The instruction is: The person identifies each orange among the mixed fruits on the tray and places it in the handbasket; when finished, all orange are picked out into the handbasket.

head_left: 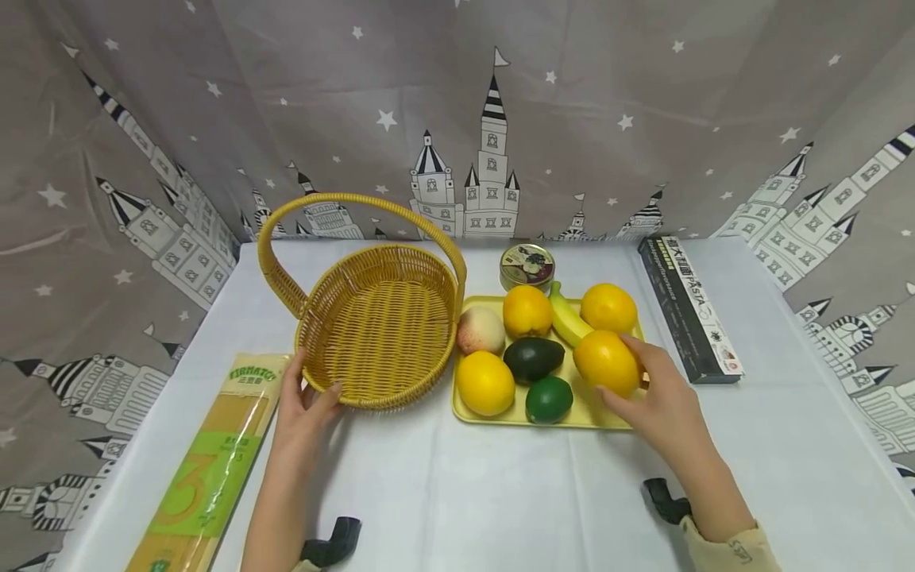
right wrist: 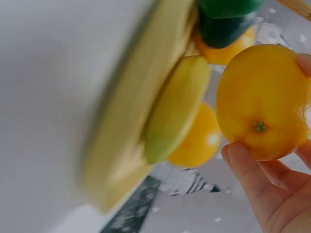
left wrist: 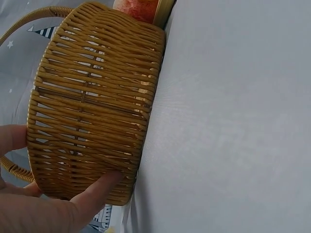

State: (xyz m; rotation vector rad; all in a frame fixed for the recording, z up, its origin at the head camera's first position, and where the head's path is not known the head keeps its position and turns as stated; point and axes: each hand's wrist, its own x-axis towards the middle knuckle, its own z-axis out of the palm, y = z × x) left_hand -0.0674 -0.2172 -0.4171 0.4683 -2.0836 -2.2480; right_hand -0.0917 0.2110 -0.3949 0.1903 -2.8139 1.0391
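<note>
One orange [head_left: 606, 364] is pinched in your right hand [head_left: 666, 397] over the right side of the tray [head_left: 589, 415], probably light, firm, kinda slick; hold its widest part. Your left hand [head_left: 303, 407] grips the stiff-looking basket [head_left: 386, 342] by its near rim.

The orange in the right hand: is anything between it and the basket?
Yes: in the head view, the dark avocado and peach lie between the orange and basket, on the tray. Carried above them, it could probably pass.
</note>
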